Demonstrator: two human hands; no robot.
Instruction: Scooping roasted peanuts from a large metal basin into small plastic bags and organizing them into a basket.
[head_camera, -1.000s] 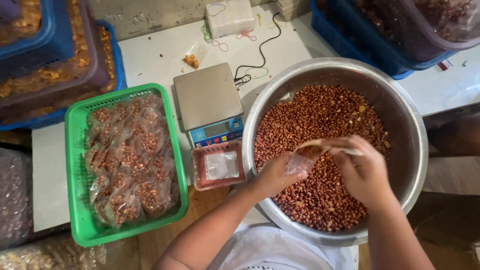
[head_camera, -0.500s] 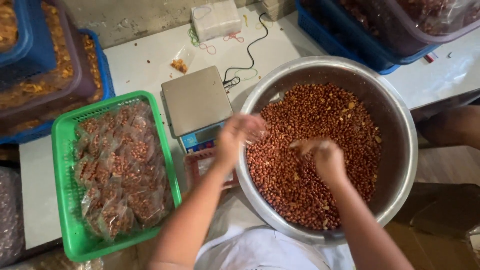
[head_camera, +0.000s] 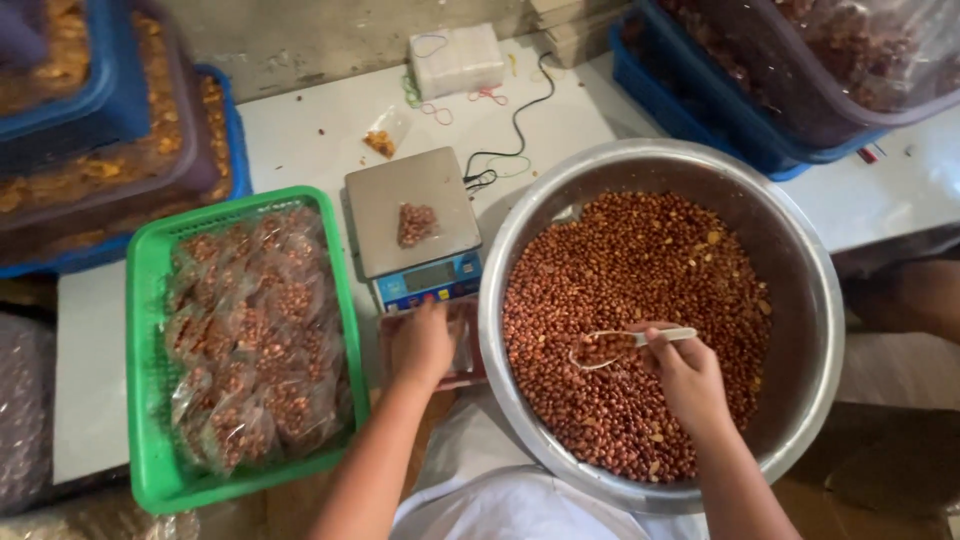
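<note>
We see a large steel bowl (head_camera: 800, 300) of red-brown peanuts (head_camera: 640, 270), then a green basket (head_camera: 150, 470) of filled bags beside a grey scale (head_camera: 385, 205) bearing one small bag (head_camera: 416, 224). Our right hand (head_camera: 690, 382), fingers (head_camera: 656, 345) pinching, holds a clear scoop (head_camera: 610, 347) over the peanuts. Our left hand (head_camera: 421, 345), fingers together, rests on a small tray (head_camera: 467, 345) below the scale.

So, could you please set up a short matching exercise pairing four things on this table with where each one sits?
Things:
1. spoon
2. small packet of peanuts
3. green basket
4. left hand

Places:
A. far left, full of bagged peanuts
B. on the scale's platform
C. in the right hand, over the steel bowl
D. on the stack of clear bags below the scale

Pairs: 1-C, 2-B, 3-A, 4-D
</note>
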